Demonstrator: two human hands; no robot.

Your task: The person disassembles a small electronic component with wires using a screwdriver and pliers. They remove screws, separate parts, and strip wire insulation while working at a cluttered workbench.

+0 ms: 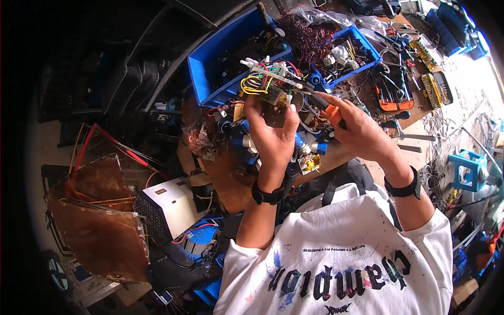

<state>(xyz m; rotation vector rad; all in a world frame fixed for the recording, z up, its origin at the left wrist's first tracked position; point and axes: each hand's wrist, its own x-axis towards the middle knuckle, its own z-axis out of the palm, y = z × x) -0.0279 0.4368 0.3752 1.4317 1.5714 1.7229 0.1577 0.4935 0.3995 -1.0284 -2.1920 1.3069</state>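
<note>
In my left hand [271,137] is a circuit board assembly [273,94] with a boxy dark part, white connectors and a bundle of yellow, red and green wires [255,84]. My fingers curl under it and the thumb stands up at its near side. My right hand [362,128] is closed around the orange and black handles of pliers [332,112]. Their dark jaws reach to the board's right side; whether they grip anything there is too small to tell. Blue and white cylindrical parts [310,147] and loose wiring lie below my hands.
A large blue bin [198,79] stands behind the board, a smaller blue bin [362,65] of parts to its right. Screwdrivers in an orange holder [396,105] and a yellow bit set [433,92] lie right. At left are a white metal case [173,202] and a brown panel [100,231].
</note>
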